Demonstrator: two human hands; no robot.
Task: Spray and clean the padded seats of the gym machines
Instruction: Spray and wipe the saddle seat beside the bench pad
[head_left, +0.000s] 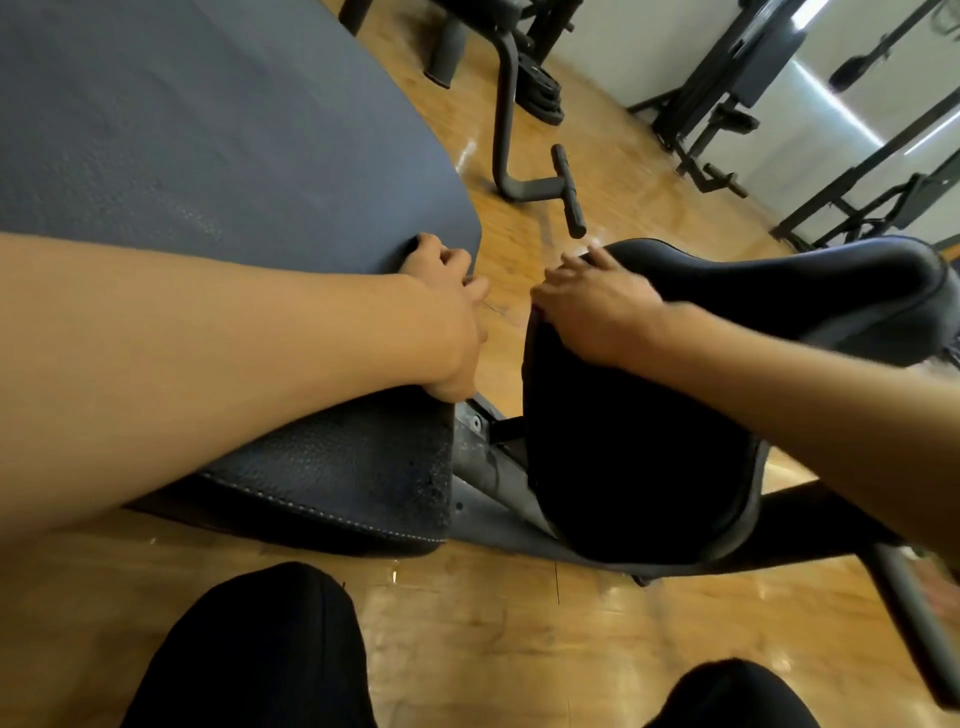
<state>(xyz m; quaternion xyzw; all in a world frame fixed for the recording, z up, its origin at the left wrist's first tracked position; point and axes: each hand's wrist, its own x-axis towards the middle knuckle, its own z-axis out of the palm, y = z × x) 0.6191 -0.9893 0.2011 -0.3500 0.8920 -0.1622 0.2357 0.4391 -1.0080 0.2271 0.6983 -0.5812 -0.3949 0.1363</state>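
A large grey-blue padded backrest (208, 130) fills the upper left. Below it lies a black textured seat pad (353, 467) with white stitching and a worn edge. My left hand (441, 312) sits between the two, its fingers curled round the lower corner of the grey-blue backrest. To the right, a smooth black padded seat (623, 467) bends up into a second black pad (779, 291). My right hand (597, 306) grips the top edge of the smooth black seat at the bend. No spray bottle or cloth shows.
A grey metal frame bar (493, 478) joins the two seats. On the wooden floor (519, 649) behind stand a bent steel leg with a foot bar (566, 192), stacked weight plates (543, 93) and black machine frames (727, 88). My dark-trousered knees (260, 654) fill the bottom.
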